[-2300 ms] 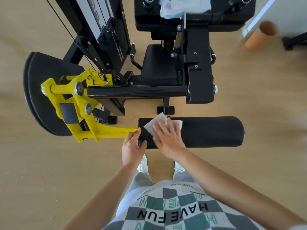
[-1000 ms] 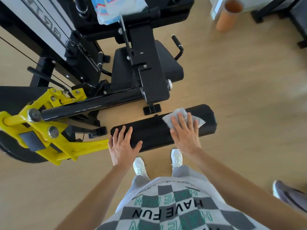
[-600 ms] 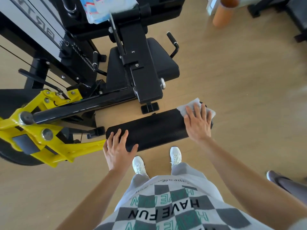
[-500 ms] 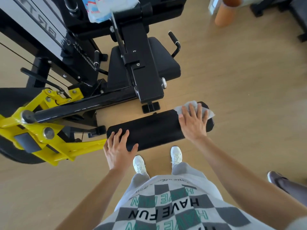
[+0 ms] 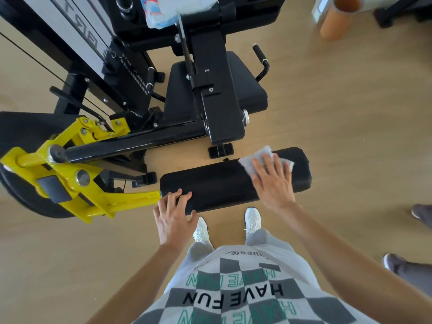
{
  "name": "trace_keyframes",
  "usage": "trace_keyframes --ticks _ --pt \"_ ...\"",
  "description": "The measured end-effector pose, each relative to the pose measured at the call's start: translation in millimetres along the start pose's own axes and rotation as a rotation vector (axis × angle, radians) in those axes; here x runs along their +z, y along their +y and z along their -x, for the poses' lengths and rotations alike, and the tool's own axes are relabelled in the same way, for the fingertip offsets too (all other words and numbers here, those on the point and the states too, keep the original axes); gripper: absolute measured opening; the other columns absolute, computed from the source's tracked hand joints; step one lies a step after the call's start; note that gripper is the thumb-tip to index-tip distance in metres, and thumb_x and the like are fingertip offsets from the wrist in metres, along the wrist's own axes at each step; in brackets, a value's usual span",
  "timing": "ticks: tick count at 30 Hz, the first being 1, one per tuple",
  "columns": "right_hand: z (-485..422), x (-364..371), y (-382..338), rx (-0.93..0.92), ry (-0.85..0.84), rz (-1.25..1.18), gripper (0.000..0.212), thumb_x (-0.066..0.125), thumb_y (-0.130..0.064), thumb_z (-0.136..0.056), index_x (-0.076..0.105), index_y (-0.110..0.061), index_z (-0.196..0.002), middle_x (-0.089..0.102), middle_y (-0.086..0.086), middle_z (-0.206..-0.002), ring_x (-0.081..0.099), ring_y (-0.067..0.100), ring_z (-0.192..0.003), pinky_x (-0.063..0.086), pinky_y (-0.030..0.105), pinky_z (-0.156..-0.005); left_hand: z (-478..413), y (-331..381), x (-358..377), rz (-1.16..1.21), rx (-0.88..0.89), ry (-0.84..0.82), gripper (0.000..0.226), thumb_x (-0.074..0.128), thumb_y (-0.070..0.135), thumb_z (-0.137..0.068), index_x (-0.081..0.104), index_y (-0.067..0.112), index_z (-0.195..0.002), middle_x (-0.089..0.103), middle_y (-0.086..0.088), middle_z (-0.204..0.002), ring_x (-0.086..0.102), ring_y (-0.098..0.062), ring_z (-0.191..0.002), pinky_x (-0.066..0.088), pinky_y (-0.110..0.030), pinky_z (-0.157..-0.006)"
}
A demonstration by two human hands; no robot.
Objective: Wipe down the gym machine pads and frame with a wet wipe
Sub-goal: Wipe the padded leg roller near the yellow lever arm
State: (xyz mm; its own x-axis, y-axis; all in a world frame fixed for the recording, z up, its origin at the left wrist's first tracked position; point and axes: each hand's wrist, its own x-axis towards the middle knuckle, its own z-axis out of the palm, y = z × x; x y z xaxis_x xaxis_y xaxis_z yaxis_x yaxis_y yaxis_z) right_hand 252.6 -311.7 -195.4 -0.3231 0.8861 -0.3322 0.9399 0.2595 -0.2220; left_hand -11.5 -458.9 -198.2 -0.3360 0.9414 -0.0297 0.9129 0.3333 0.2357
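Your right hand is drawing the wet wipe back from the outer end of the roller pad. Your left hand is now curling its fingers over the pad's other end instead of lying flat. The right hand is spread open, its palm pressing the wipe onto the pad's top, and the wipe's corners are poking out beyond the fingertips. Nothing is pinching the wipe, so fast dragging is likely bunching it or letting it slip free. The pad is hanging off the yellow arm just left of your left hand, so loosening that grip is risking a swing.
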Motion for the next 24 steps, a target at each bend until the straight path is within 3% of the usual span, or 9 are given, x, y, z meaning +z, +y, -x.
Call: trace_keyframes --ticks 4,10,14,17,20,22,24 --pt "-13 -3 -12 0.127 -0.012 -0.044 0.071 -0.004 -0.056 -0.098 0.021 -0.028 -0.159 0.013 0.006 -0.169 -0.004 0.036 -0.156 -0.001 0.06 -0.123 0 0 -2 0.007 0.004 -0.009 0.054 0.083 0.021 -0.072 0.069 0.024 -0.124 0.061 -0.001 -0.131 0.05 -0.03 -0.121 0.046 -0.049 -0.092" --pt "6 17 -78 -0.24 -0.111 0.036 0.062 0.006 -0.055 -0.104 0.003 -0.033 -0.162 -0.004 0.001 -0.172 -0.016 0.035 -0.155 -0.018 0.055 -0.118 6 -3 -2 0.028 0.014 -0.024 0.054 0.081 0.02 -0.072 0.069 0.024 -0.125 0.061 0.0 -0.133 0.05 -0.029 -0.122 0.047 -0.047 -0.093" --pt "6 18 -57 -0.369 -0.086 0.085 0.061 0.002 -0.053 -0.103 0.006 -0.035 -0.162 0.0 -0.001 -0.172 -0.006 0.032 -0.157 -0.003 0.055 -0.125 6 -13 -4 0.048 0.061 -0.009 0.051 0.079 0.016 -0.072 0.071 0.023 -0.122 0.063 0.002 -0.129 0.052 -0.027 -0.116 0.049 -0.043 -0.089" --pt "-5 7 -30 -0.166 -0.036 0.042 0.063 0.0 -0.051 -0.103 0.02 -0.031 -0.16 0.013 0.003 -0.17 0.002 0.032 -0.157 0.01 0.056 -0.125 -2 -17 -8 0.11 0.077 0.083 0.04 0.073 0.017 -0.077 0.072 0.018 -0.117 0.065 0.002 -0.12 0.057 -0.027 -0.106 0.052 -0.043 -0.085" --pt "-11 3 -31 -0.053 -0.034 0.008 0.066 0.002 -0.05 -0.102 0.03 -0.027 -0.157 0.023 0.006 -0.166 0.008 0.034 -0.156 0.009 0.055 -0.123 -15 -24 -8 0.097 0.007 0.052 0.058 0.072 0.026 -0.081 0.061 0.019 -0.138 0.055 -0.003 -0.145 0.05 -0.029 -0.13 0.048 -0.048 -0.101" --pt "-11 6 -42 -0.045 -0.031 -0.004 0.065 0.006 -0.051 -0.101 0.033 -0.026 -0.155 0.025 0.005 -0.166 0.009 0.036 -0.155 0.008 0.059 -0.122 -20 -30 -3 0.043 0.017 -0.067 0.08 0.073 0.04 -0.084 0.042 0.023 -0.155 0.032 -0.007 -0.165 0.028 -0.031 -0.151 0.034 -0.05 -0.117" --pt "-9 8 -56 -0.082 -0.041 0.012 0.065 0.008 -0.051 -0.101 0.034 -0.026 -0.154 0.027 0.005 -0.165 0.011 0.038 -0.155 0.008 0.062 -0.121 -21 -33 2 0.021 0.039 -0.156 0.09 0.072 0.049 -0.086 0.027 0.025 -0.161 0.018 -0.006 -0.171 0.012 -0.03 -0.158 0.024 -0.051 -0.123"
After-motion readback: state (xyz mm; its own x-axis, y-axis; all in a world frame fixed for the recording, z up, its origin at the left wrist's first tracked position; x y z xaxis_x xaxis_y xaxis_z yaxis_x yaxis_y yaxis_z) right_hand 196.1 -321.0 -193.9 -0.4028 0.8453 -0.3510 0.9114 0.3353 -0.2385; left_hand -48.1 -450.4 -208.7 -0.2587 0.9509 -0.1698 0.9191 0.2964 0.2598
